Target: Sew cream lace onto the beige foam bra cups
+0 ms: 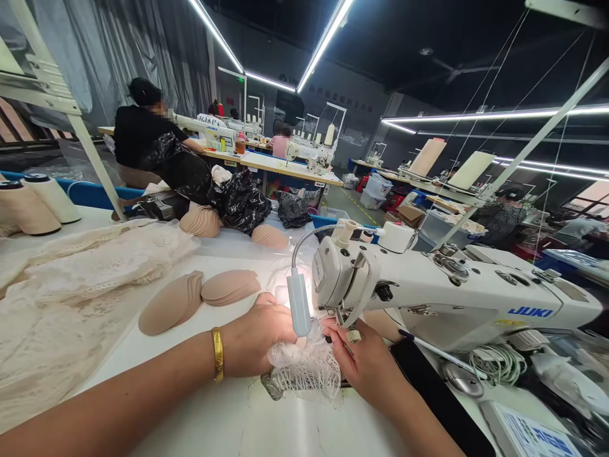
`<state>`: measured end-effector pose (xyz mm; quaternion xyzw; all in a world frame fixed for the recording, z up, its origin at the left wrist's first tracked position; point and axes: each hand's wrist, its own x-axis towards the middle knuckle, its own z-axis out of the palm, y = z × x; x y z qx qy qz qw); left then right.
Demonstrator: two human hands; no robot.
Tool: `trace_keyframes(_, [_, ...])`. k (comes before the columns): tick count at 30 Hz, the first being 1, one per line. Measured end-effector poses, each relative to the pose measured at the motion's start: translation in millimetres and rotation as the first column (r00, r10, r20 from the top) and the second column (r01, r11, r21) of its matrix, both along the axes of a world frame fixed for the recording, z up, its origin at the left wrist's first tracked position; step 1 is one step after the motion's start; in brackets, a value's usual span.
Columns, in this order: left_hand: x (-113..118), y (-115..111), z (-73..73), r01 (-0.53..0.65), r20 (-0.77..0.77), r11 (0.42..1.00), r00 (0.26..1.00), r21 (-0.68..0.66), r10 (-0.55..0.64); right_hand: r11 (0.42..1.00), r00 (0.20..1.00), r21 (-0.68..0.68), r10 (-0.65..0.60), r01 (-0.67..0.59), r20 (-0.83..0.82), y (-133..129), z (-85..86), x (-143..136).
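Observation:
A piece of white lace fabric [311, 371] lies bunched under the needle area of a white sewing machine [409, 279]. My left hand [259, 333], with a gold bracelet at the wrist, grips its left side; the fingertips are partly hidden behind the lamp and cloth. On the other side, my right hand [364, 358] pinches the lace beside the presser foot, fingers close to the needle. A small grey lamp [298, 301] on a bent metal neck hangs between my hands and lights the cloth. The needle tip itself cannot be made out.
Stacks of beige oval pads [171, 303] lie left of the machine, near a large heap of cream lace [95, 273]. Thread cones [50, 198] stand far left. A black phone-like slab [438, 393] and coiled cable [497, 362] lie right. A co-worker [152, 139] sits ahead.

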<state>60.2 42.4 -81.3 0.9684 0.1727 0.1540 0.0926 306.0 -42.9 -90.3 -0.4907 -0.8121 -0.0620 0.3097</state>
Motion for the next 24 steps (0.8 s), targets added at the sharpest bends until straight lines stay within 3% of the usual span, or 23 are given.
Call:
trace_keyframes(6, [-3.5,-1.0,1.5,0.011,-0.002,0.996,1.000,-0.089,-0.011,1.000,1.000,0.009,0.000,0.000,-0.025,-1.0,0.2,-2.0])
trace_keyframes(17, [-6.8,-6.0,3.9,0.040,-0.032,0.992,0.999,-0.118,-0.044,1.000,1.000,0.009,0.028,-0.028,0.000,-3.1,0.2,-0.8])
trace_keyframes(20, [-6.5,-8.3,8.1,-0.069,-0.075,0.994,0.995,-0.084,0.063,0.999,0.998,0.019,0.040,-0.041,0.039,-6.5,1.0,-2.4])
trace_keyframes(24, [0.9,-19.6,2.0,-0.298,-0.182,0.954,0.938,0.019,0.296,0.975,0.981,-0.149,0.179,-0.167,0.072,-11.0,1.1,-10.9])
